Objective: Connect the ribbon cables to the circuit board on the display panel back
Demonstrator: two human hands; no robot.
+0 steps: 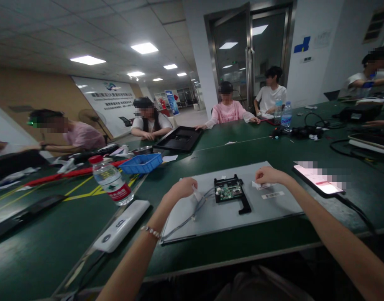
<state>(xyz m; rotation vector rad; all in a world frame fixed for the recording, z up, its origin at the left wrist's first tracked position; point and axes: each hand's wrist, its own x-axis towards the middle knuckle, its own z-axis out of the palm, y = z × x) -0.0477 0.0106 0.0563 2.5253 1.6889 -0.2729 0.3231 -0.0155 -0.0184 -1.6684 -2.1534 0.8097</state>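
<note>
A grey flat panel lies on the green table in front of me. At its middle sits a black bracket carrying a green circuit board, with thin grey cables running off its left side. My left hand is closed over the panel's left part, its fingertips on a small white strip beside the cables. On the right of the board, my right hand is closed, fingertips down at a white label; what they pinch is hidden. A barcode label lies just below.
Left of the panel stand a water bottle, a white power bank and a blue bin. A lit phone with a cable lies right. Across the table are a black tray, bottles and several seated people.
</note>
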